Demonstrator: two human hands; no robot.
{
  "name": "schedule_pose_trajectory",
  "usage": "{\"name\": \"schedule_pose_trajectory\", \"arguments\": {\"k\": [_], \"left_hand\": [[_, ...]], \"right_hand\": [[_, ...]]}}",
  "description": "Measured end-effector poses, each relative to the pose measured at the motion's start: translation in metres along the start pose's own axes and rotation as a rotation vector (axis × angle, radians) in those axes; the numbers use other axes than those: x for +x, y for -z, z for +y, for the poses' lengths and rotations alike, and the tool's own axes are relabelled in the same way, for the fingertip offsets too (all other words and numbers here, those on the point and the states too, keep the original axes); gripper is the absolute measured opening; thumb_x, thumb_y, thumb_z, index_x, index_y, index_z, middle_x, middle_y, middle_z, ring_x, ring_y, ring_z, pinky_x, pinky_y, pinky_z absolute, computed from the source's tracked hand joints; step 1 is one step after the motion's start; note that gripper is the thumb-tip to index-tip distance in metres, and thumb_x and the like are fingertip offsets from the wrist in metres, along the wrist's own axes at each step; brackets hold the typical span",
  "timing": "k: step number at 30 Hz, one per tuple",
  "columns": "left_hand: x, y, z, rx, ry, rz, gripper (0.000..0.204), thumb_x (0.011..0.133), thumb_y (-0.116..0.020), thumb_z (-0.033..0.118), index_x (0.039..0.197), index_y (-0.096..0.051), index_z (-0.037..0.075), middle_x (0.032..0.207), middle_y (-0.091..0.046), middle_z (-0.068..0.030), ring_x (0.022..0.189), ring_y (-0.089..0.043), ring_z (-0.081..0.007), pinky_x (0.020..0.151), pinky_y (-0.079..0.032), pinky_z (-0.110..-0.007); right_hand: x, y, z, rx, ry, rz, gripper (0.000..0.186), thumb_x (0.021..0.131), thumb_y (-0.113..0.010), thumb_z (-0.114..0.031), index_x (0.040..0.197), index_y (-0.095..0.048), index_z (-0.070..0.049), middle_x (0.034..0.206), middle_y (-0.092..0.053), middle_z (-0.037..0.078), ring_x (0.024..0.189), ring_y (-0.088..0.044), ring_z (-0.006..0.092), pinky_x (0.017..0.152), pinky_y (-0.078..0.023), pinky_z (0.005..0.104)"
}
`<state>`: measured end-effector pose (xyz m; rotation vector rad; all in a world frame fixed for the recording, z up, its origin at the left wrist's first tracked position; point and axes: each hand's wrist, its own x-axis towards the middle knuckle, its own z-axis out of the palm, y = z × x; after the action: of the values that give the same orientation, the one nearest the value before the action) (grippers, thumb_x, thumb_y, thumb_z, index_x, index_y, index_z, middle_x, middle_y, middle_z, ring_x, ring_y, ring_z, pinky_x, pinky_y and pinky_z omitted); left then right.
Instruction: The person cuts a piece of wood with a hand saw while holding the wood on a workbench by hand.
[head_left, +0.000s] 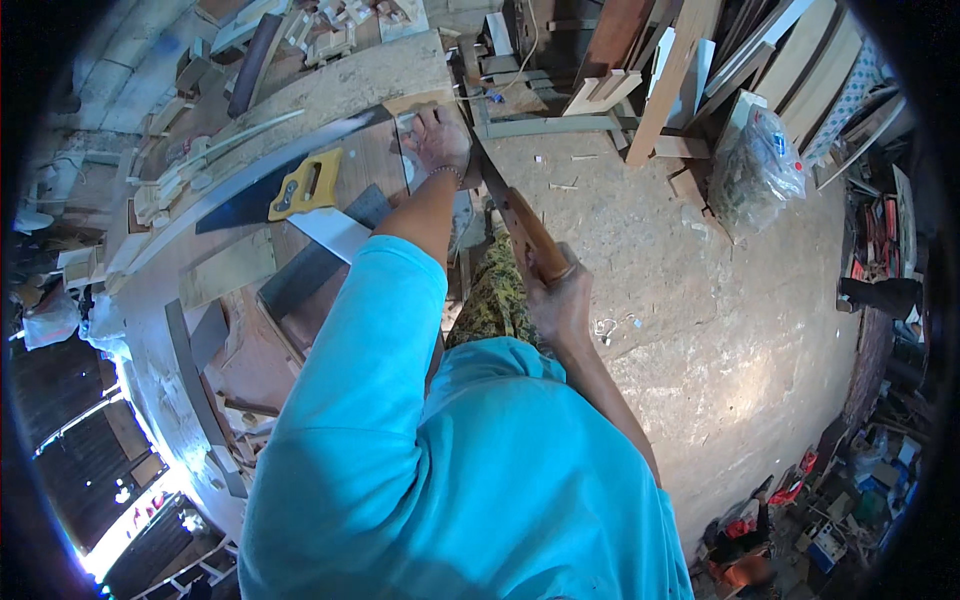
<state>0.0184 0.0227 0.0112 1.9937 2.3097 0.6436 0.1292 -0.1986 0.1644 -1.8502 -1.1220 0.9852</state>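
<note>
My right hand (pixel 562 295) is closed around the wooden handle of a handsaw (pixel 540 240). The saw's dark blade points away from me, alongside the right edge of the workbench and close to my left hand (pixel 437 138). That hand presses down on a pale wooden board (pixel 407 150) at the bench's far right corner, its fingers spread. Whether the saw teeth touch the board cannot be made out. A second handsaw (pixel 310 185), with a yellow handle and dark blade, lies on the bench left of my left forearm.
Wood strips and offcuts (pixel 230 270) litter the workbench (pixel 150 340). Planks (pixel 665 90) lean at the far right beside a filled clear plastic bag (pixel 755 170). Concrete floor (pixel 700 300) stretches to my right. Another person (pixel 740 560) is at the lower right, near piled clutter.
</note>
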Motion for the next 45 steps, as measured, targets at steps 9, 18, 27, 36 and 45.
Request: {"name": "schedule_pose_trajectory", "arguments": {"k": [9, 18, 27, 36, 45], "left_hand": [[0.003, 0.000, 0.002, -0.022, -0.012, -0.045, 0.031, 0.074, -0.049, 0.017, 0.104, -0.050, 0.011, 0.112, -0.041, -0.0075, 0.110, -0.036, -0.0248, 0.088, -0.023, -0.054], [-0.001, 0.000, -0.006, 0.084, 0.014, -0.046, 0.029, 0.075, -0.047, 0.022, 0.103, -0.051, 0.013, 0.109, -0.044, -0.0079, 0.106, -0.039, -0.0264, 0.082, -0.027, -0.050], [0.003, -0.003, -0.003, -0.009, 0.000, 0.047, 0.023, 0.073, -0.049, 0.020, 0.095, -0.052, 0.011, 0.104, -0.044, -0.0059, 0.103, -0.039, -0.0240, 0.085, -0.023, -0.048], [0.002, -0.007, -0.008, -0.013, 0.010, 0.041, 0.028, 0.073, -0.050, 0.019, 0.100, -0.051, 0.012, 0.105, -0.043, -0.0073, 0.106, -0.037, -0.0249, 0.086, -0.024, -0.048], [0.013, -0.005, -0.004, 0.050, 0.007, 0.010, 0.031, 0.071, -0.050, 0.016, 0.101, -0.051, 0.011, 0.106, -0.044, -0.0078, 0.104, -0.039, -0.0245, 0.084, -0.026, -0.047]], "right_hand": [[0.004, -0.004, -0.015, -0.183, 0.081, 0.023, 0.021, 0.067, -0.061, -0.007, 0.086, -0.054, -0.001, 0.065, -0.056, 0.024, 0.064, -0.056, 0.0410, 0.054, -0.045, 0.0426], [-0.020, 0.012, -0.011, -0.023, -0.023, 0.007, 0.017, 0.066, -0.056, -0.001, 0.083, -0.054, -0.001, 0.064, -0.055, 0.024, 0.066, -0.057, 0.0401, 0.055, -0.045, 0.0387], [0.019, -0.010, -0.005, -0.048, 0.114, 0.027, 0.015, 0.069, -0.057, -0.002, 0.083, -0.053, 0.001, 0.062, -0.054, 0.023, 0.062, -0.056, 0.0401, 0.055, -0.044, 0.0385], [-0.013, 0.005, -0.008, 0.008, -0.010, 0.025, 0.016, 0.069, -0.057, -0.002, 0.083, -0.053, 0.001, 0.066, -0.056, 0.024, 0.064, -0.057, 0.0402, 0.055, -0.045, 0.0390], [-0.029, 0.019, -0.013, -0.064, 0.066, 0.027, 0.016, 0.065, -0.059, -0.001, 0.080, -0.053, -0.001, 0.062, -0.055, 0.022, 0.060, -0.058, 0.0363, 0.054, -0.045, 0.0379]]}}
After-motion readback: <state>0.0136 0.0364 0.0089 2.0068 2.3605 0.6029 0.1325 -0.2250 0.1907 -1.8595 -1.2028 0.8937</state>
